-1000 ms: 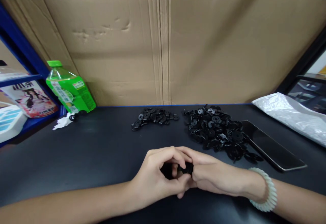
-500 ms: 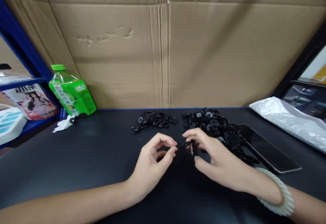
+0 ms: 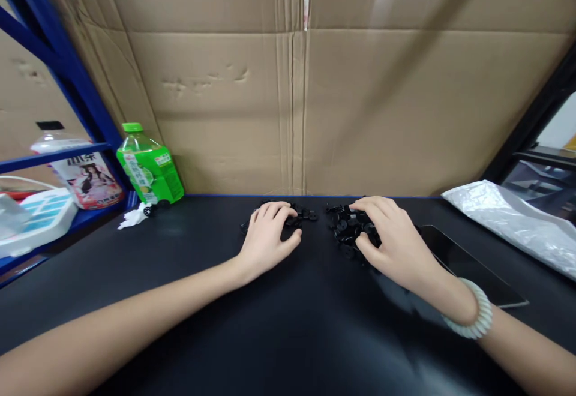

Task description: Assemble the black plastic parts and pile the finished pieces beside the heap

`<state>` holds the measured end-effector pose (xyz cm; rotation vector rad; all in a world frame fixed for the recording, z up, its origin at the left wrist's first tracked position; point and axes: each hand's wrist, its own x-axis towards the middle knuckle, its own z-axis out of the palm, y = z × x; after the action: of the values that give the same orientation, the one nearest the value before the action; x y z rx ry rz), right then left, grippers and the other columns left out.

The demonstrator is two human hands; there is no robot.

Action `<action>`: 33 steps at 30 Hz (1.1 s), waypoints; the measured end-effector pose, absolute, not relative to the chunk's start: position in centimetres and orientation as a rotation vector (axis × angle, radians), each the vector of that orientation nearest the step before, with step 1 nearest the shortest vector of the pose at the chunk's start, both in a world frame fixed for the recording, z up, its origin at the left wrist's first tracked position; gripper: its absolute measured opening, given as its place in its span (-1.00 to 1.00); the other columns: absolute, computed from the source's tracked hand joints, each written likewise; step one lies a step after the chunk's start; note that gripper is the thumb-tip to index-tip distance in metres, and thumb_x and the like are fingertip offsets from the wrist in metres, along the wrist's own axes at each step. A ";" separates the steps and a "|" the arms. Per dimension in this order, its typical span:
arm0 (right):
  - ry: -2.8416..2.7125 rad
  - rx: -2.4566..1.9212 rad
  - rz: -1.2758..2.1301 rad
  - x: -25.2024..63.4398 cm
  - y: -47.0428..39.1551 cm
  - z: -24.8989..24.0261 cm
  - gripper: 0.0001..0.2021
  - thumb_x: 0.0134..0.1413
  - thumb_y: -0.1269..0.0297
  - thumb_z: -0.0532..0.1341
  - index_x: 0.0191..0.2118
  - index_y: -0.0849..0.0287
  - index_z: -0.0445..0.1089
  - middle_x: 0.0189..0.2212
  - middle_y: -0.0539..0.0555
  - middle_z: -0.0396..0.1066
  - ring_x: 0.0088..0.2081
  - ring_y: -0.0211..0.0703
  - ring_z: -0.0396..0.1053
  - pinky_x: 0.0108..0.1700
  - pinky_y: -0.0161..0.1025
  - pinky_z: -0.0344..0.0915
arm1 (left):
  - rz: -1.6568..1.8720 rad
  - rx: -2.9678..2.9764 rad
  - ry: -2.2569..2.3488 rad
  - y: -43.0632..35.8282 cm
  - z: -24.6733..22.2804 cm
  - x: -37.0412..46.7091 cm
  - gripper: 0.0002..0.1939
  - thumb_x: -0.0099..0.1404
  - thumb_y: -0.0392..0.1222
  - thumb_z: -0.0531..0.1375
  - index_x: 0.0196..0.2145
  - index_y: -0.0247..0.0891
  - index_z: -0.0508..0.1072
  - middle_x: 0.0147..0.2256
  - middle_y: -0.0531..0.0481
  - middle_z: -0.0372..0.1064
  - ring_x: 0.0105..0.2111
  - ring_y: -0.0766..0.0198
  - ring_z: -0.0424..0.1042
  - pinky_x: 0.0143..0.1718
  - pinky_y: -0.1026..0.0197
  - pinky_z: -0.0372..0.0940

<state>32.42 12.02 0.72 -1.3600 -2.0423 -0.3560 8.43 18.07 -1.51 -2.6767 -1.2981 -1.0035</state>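
My left hand (image 3: 269, 237) lies over the left pile of small black plastic parts (image 3: 308, 215), its thumb held away from curved fingers. Its palm and fingers hide most of that pile, and nothing shows in its grasp. Over the larger right pile of black plastic discs and parts (image 3: 344, 228) is my right hand (image 3: 393, 243). Its fingers reach across the top of the pile, and the thumb sits lower, apart from them. Black pieces show in the gap between thumb and fingers. A pale coiled band (image 3: 479, 312) circles my right wrist.
A dark flat phone-like slab (image 3: 468, 264) lies right of the piles, near a silvery plastic bag (image 3: 504, 213). At the left stand a green drink bottle (image 3: 153, 171) and crumpled white tissue (image 3: 132, 217) with a black wheel (image 3: 147, 210). Cardboard (image 3: 225, 114) walls the back.
Both hands have moved forward, away from me, onto the two piles. The black part formerly between my right fingers is no longer seen there. The left fingertips have spread from the thumb. The view has shifted slightly.
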 end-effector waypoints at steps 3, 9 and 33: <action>-2.022 -1.281 -0.290 32.0 11.7 0.6 -0.66 -0.05 0.47 0.09 -0.08 0.15 0.30 -0.09 0.17 0.39 0.01 0.09 0.29 0.05 0.10 0.21 | -0.805 -2.722 -1.171 20.1 -1.5 9.4 -0.70 0.29 -0.22 0.11 -0.03 -0.30 0.39 0.10 -0.24 0.32 0.17 -0.07 0.19 0.22 -0.23 -0.05; -1.973 -1.121 -0.207 31.9 11.5 0.5 -0.73 -0.04 0.52 0.09 -0.19 0.13 0.35 -0.19 0.13 0.43 -0.06 0.02 0.33 0.02 0.06 0.25 | -0.524 -2.812 -0.935 21.8 -2.3 12.5 -0.66 0.33 -0.21 0.08 0.03 -0.33 0.39 0.09 -0.26 0.37 0.13 -0.05 0.30 0.24 -0.24 -0.10; -1.997 -1.029 -0.084 31.2 10.6 0.2 -0.79 0.00 0.55 0.11 -0.26 0.16 0.37 -0.25 0.10 0.42 -0.13 -0.05 0.31 -0.02 0.00 0.23 | -0.862 -2.859 -1.431 27.4 -1.0 3.5 -0.70 0.38 -0.17 0.16 0.04 -0.28 0.36 0.02 -0.15 0.35 -0.09 0.10 0.43 -0.11 -0.04 0.40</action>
<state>31.18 10.58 0.16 -1.0294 -1.9969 -0.0839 3.52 27.38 -1.02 -2.8590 -1.4310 -0.8623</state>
